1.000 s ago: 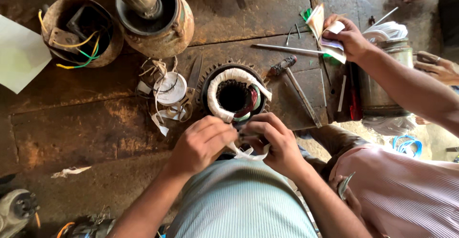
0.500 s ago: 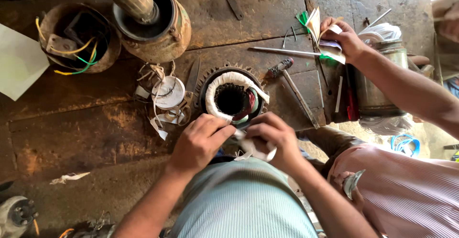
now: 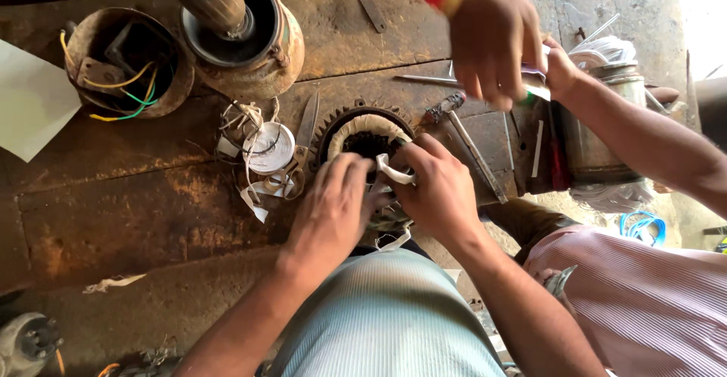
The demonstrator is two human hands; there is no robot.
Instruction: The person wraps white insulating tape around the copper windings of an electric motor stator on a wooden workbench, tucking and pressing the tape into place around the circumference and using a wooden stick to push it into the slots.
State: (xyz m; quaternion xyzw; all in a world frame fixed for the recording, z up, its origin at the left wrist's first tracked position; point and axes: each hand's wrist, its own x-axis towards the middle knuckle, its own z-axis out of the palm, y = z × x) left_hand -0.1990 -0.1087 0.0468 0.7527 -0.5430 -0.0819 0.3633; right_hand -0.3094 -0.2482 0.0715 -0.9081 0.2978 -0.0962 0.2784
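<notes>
your left hand (image 3: 329,214) presses on the near rim of the round stator (image 3: 369,146) at the desk (image 3: 136,210) edge, steadying it, while your right hand (image 3: 439,187) pinches a white tape strip (image 3: 394,172) over its core. scissors (image 3: 301,153) lie just left.

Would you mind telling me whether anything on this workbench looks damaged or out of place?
The bench is rusty and stained. A housing at the back left has loose coloured wires spilling inside it. Both hands, left and right, work white tape on the stator.
</notes>
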